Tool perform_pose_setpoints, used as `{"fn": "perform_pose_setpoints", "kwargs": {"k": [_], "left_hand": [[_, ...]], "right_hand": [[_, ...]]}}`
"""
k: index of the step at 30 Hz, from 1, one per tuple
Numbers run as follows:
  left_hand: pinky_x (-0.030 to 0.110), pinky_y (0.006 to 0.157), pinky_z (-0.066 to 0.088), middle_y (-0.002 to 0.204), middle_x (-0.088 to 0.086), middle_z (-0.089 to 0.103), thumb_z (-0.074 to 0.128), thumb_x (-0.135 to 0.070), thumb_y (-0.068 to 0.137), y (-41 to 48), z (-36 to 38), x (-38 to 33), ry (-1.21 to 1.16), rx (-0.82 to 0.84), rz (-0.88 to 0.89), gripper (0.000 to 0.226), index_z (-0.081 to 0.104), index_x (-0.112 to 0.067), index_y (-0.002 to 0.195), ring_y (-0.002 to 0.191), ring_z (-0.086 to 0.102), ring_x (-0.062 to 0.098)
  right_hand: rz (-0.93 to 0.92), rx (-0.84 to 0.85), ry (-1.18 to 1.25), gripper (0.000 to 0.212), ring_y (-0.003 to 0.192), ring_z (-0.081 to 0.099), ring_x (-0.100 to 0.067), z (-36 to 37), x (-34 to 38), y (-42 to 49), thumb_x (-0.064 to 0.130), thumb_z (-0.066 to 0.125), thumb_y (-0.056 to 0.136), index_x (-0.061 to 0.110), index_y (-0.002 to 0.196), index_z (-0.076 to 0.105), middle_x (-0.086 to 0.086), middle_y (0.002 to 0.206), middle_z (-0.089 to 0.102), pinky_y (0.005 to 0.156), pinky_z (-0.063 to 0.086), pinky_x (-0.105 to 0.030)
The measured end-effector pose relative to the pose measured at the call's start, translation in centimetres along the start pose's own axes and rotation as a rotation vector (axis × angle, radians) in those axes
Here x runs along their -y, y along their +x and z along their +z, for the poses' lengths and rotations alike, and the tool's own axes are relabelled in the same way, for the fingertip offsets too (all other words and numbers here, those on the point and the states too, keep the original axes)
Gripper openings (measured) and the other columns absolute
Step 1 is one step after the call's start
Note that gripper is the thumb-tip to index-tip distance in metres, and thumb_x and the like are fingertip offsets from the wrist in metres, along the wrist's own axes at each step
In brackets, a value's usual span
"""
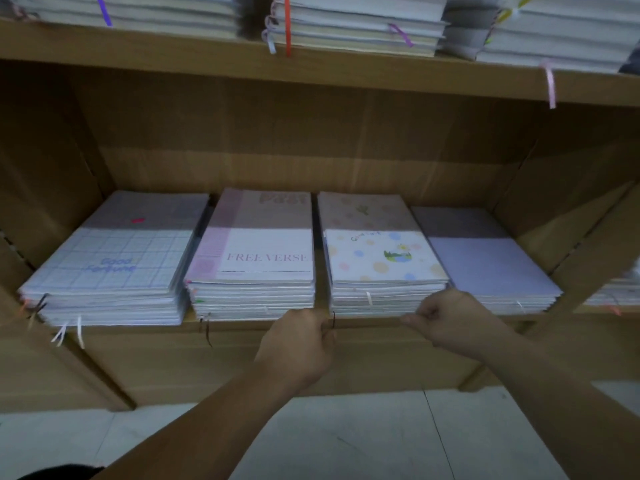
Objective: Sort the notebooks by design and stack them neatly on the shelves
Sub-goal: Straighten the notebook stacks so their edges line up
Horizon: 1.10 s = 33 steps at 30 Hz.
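Setting: a wooden shelf unit over a pale tiled floor (346,431); the upper shelf (173,50) is packed with ribboned notebook piles (356,26).
Lower shelf (367,323): four stacks side by side, one design each.
Far left: the Good Fortune stack (114,258), grid cover, lower edges slightly fanned, ribbons dangling.
Next: the FREE VERSE stack (263,251), pink spine strip, fairly square.
Left hand (298,341): fingers curled at the shelf lip. A dark ribbon hangs by the knuckles, and I can't tell whether it's pinched.
Dotted stack (381,258): the one in play, with a hand at each side of its front.
Right hand (446,317): fingers curled at the stack's front right corner, grasp unclear.
Far right: the lilac stack (491,268), lower and just beside.
Tip: it likely wants squaring, so press both front corners evenly, keep the gap to the neighbour, and leave the ribbons free.
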<state>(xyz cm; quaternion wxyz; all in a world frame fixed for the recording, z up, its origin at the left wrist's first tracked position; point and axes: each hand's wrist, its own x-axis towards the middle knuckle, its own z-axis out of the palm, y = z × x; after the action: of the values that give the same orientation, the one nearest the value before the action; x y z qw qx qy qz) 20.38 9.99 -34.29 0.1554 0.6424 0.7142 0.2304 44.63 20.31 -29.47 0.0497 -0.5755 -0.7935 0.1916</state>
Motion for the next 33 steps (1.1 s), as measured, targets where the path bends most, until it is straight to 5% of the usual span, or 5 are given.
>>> {"fn": "perform_pose_setpoints", "kwargs": {"k": [4, 8, 12, 19, 33], "left_hand": [[0.039, 0.062, 0.056, 0.071, -0.002, 0.063, 0.055, -0.032, 0.091, 0.4, 1.8, -3.3, -0.081, 0.003, 0.107, 0.018, 0.059, -0.02, 0.079, 0.067, 0.062, 0.016], [0.042, 0.065, 0.052, 0.074, -0.002, 0.061, 0.053, -0.036, 0.092, 1.6, 5.1, -8.1, -0.174, 0.042, 0.215, 0.02, 0.054, -0.019, 0.081, 0.072, 0.059, 0.016], [0.039, 0.073, 0.053, 0.091, 0.0, 0.068, 0.057, -0.036, 0.094, 3.9, 8.5, -12.3, -0.279, 0.034, 0.207, 0.016, 0.06, -0.02, 0.097, 0.087, 0.064, 0.018], [0.039, 0.069, 0.052, 0.088, 0.001, 0.07, 0.053, -0.04, 0.098, 7.7, 13.2, -15.1, -0.275, 0.018, 0.101, 0.021, 0.057, -0.021, 0.09, 0.084, 0.066, 0.025], [0.03, 0.055, 0.035, 0.075, -0.007, 0.062, 0.05, -0.035, 0.102, 7.7, 14.9, -14.9, -0.256, -0.016, 0.135, 0.017, 0.054, -0.024, 0.09, 0.066, 0.058, 0.013]], "right_hand": [[0.002, -0.052, 0.107, 0.054, 0.063, 0.064, -0.025, -0.5, -2.9, 0.5, 0.047, 0.071, 0.09, 0.003, 0.062, 0.059, -0.017, 0.061, 0.061, 0.071, 0.058, -0.037], [0.088, -0.13, 0.149, 0.057, 0.057, 0.064, -0.022, -1.8, -7.1, 0.1, 0.043, 0.073, 0.09, -0.005, 0.063, 0.059, -0.02, 0.062, 0.064, 0.056, 0.047, -0.015], [0.238, -0.242, 0.19, 0.061, 0.055, 0.058, -0.029, -2.2, -11.2, -0.6, 0.043, 0.079, 0.084, 0.013, 0.052, 0.036, -0.009, 0.048, 0.043, 0.057, 0.045, -0.035], [0.502, -0.403, 0.442, 0.052, 0.094, 0.063, -0.023, -1.0, -17.6, -0.9, 0.041, 0.089, 0.071, 0.018, 0.106, 0.058, 0.0, 0.098, 0.067, 0.071, 0.047, -0.033], [0.403, -0.447, 0.733, 0.037, 0.078, 0.066, -0.006, -0.4, -20.1, 0.8, 0.027, 0.085, 0.081, 0.03, 0.114, 0.068, 0.013, 0.085, 0.07, 0.067, 0.051, -0.029]]}}
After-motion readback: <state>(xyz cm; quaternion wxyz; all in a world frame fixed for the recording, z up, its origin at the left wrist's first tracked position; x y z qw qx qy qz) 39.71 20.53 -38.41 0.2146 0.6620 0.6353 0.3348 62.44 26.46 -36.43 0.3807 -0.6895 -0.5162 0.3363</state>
